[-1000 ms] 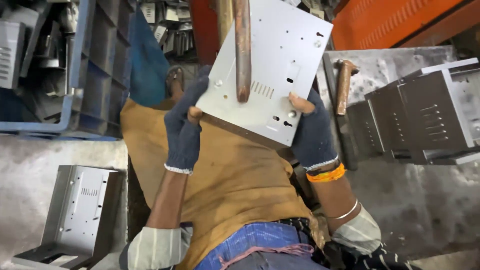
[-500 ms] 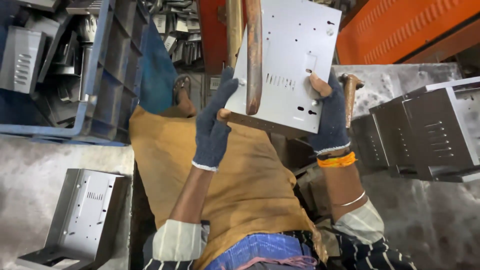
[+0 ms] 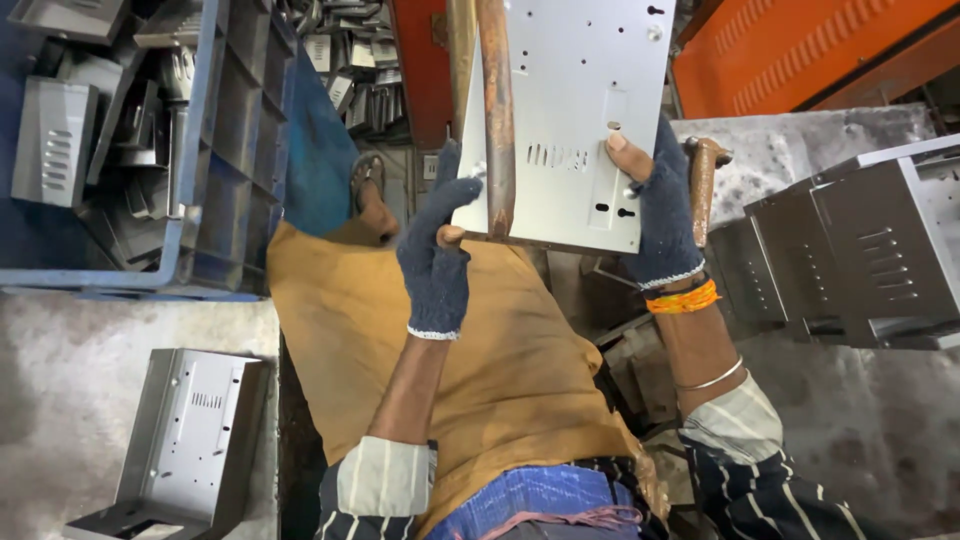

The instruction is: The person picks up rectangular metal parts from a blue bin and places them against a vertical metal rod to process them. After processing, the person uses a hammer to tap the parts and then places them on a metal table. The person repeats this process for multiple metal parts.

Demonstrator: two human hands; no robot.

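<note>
Both gloved hands clamp the grey metal panel [image 3: 580,120] above my lap: left hand [image 3: 437,250] pinches its lower corner, right hand [image 3: 655,215] grips its side. Slots and holes dot it; a rusty bar [image 3: 497,110] crosses its face.

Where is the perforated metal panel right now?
In the head view, the metal panel is top centre, gripped by the left hand and right hand, behind a rusty bar.
</note>
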